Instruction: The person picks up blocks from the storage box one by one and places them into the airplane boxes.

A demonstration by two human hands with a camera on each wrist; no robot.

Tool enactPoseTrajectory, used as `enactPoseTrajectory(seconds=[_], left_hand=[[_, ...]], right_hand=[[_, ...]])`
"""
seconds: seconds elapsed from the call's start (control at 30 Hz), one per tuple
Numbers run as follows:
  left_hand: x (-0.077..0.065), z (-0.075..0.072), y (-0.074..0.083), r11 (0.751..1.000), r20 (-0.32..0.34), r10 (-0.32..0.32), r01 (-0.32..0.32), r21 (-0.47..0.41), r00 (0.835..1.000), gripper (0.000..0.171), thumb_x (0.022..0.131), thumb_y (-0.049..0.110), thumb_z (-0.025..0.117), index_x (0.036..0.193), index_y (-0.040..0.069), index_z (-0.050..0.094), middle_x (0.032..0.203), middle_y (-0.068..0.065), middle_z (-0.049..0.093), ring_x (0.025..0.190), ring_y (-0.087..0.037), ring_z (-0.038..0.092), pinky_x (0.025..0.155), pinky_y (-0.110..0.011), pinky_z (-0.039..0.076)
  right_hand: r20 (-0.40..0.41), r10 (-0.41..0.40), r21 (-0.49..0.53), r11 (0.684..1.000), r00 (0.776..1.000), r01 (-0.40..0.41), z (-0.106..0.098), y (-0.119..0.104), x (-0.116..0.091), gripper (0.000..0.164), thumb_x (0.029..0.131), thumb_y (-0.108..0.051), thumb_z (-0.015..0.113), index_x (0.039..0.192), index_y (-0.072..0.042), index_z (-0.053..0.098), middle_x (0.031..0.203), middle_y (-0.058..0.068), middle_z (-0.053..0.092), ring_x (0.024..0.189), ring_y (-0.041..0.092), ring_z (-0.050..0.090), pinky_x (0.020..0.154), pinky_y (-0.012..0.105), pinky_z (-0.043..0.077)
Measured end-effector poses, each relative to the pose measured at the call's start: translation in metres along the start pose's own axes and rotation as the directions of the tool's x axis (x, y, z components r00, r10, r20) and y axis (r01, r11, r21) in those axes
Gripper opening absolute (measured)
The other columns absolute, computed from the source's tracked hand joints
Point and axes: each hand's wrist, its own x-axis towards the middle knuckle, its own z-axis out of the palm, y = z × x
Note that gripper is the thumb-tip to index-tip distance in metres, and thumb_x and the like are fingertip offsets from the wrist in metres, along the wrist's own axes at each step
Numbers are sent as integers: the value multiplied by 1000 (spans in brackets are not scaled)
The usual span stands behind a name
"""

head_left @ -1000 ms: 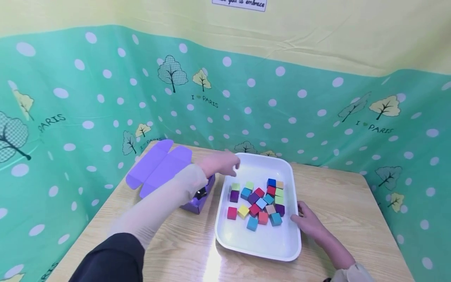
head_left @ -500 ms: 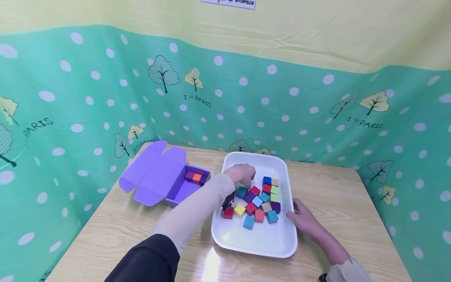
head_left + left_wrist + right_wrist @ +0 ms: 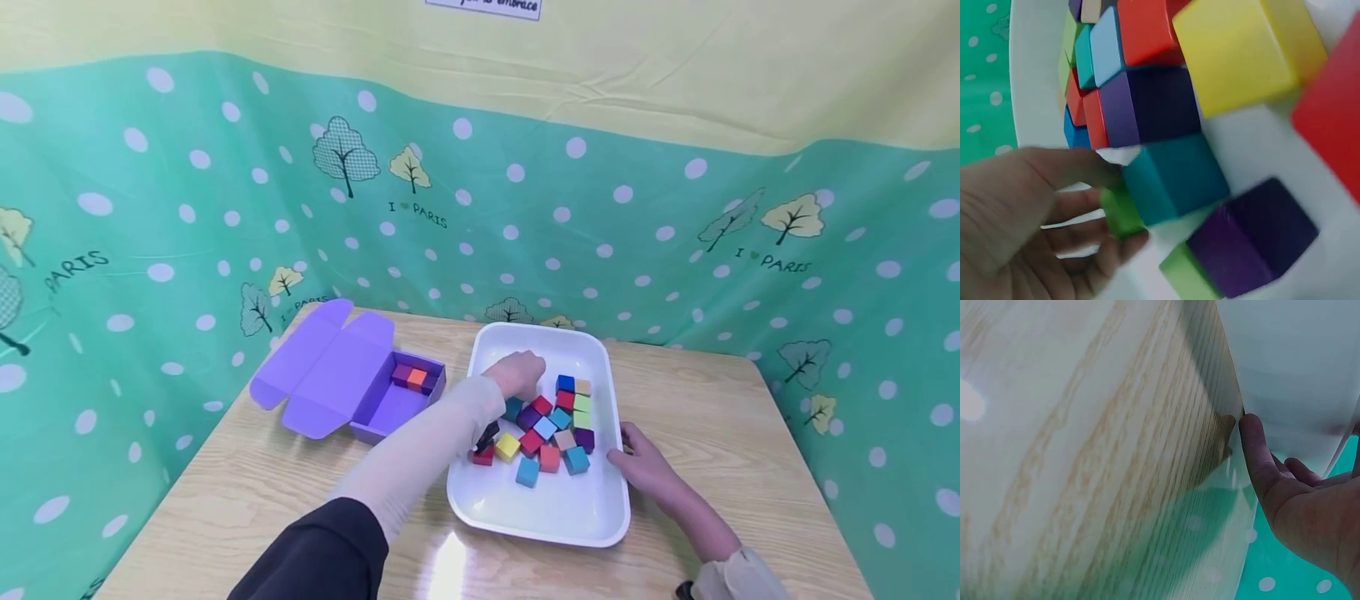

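Observation:
My left hand (image 3: pixel 517 372) reaches into the white tray (image 3: pixel 536 517) near its back left. In the left wrist view, its thumb and fingers pinch a light green cube (image 3: pixel 1121 212) beside a teal cube (image 3: pixel 1175 178). A purple cube (image 3: pixel 1252 237) lies close by, with another green cube (image 3: pixel 1188 272) partly hidden behind it. My right hand (image 3: pixel 645 462) is at the tray's right side. In the right wrist view, its thumb (image 3: pixel 1252 428) touches the outer wall low by the table, fingers loosely bent.
Several coloured cubes, including a yellow cube (image 3: pixel 507 447) and a blue cube (image 3: pixel 566 383), lie in the tray. Left of it, a purple box (image 3: pixel 367 432) stands with its lid (image 3: pixel 330 375) folded back; an orange cube (image 3: pixel 416 379) and purple ones sit inside. A patterned cloth (image 3: pixel 637 233) hangs behind.
My left hand has moved right and down from above the tray's left rim to the cubes, uncovering the purple box, and now pinches the green cube. The right hand stays at the tray.

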Motion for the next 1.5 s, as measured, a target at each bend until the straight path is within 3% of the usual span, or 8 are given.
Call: enactPoseTrajectory(seconds=[0.13, 0.33, 0.5, 0.67, 0.8, 1.03, 1.27, 1.5], left_hand=[[1, -4, -7, 993, -72, 118, -116, 27, 990, 16, 94, 24, 65, 105, 13, 67, 89, 1, 64, 79, -13, 60, 69, -24, 49], [-24, -35, -21, 955, -156, 293, -296, 10, 943, 34, 92, 18, 67, 125, 7, 63, 120, -6, 64, 110, -18, 60, 91, -27, 47], [-52, -70, -44, 948, -216, 315, -319, 19, 924, 46, 84, 13, 74, 126, 2, 61, 123, -11, 63, 112, -22, 58, 91, -27, 48], [-88, -89, -80, 957, -210, 270, -286, -49, 940, 43, 75, 6, 76, 116, 1, 66, 107, -9, 66, 87, -19, 62, 75, -26, 53], [-110, -86, -115, 959, -184, 254, -272, -83, 950, 35, 73, 5, 77, 106, 3, 69, 93, -4, 65, 73, -17, 59, 63, -26, 52], [-127, -62, -154, 975, -110, 211, -218, -51, 971, 32, 74, 9, 80, 104, 6, 70, 92, 1, 64, 80, -15, 58, 70, -29, 51], [-124, -39, -162, 963, -79, 267, -270, -30, 961, 27, 73, 5, 80, 98, 4, 70, 86, 1, 63, 77, -14, 57, 69, -27, 49], [-117, -16, -165, 958, -99, 285, -285, 14, 953, 23, 74, 8, 80, 95, 6, 71, 83, 3, 64, 77, -14, 58, 70, -28, 50]], right_hand=[[6, 1, 7, 1000, 1000, -1, 4, 2, 1, 64, 92, -13, 53, 147, 2, 27, 148, 30, 29, 134, 51, 27, 103, 58, 33], [23, 3, 8, 1000, 1000, -3, 5, 2, 2, 63, 92, -14, 53, 147, 2, 27, 149, 30, 29, 135, 50, 27, 103, 57, 33], [19, 10, 11, 1000, 1000, -11, 1, 1, 2, 64, 92, -15, 53, 148, 0, 25, 149, 29, 30, 135, 50, 28, 100, 56, 37], [27, 6, -13, 1000, 1000, -6, -2, -2, 0, 64, 92, -15, 53, 147, 3, 26, 148, 30, 30, 134, 51, 28, 101, 56, 36], [28, -1, -11, 1000, 1000, 1, -3, -1, 1, 64, 91, -15, 54, 146, 3, 27, 147, 30, 31, 134, 50, 28, 101, 56, 37], [24, -2, -21, 1000, 1000, 2, -3, 4, 5, 65, 92, -16, 54, 147, 1, 26, 148, 28, 31, 134, 49, 30, 101, 56, 37], [26, 11, -15, 1000, 1000, -11, -1, 6, 1, 65, 92, -17, 55, 147, 1, 26, 148, 29, 31, 134, 49, 30, 100, 56, 38], [21, 11, -5, 1000, 1000, -10, -1, 4, 2, 64, 92, -19, 55, 147, -1, 27, 149, 27, 31, 134, 49, 30, 100, 55, 39]])
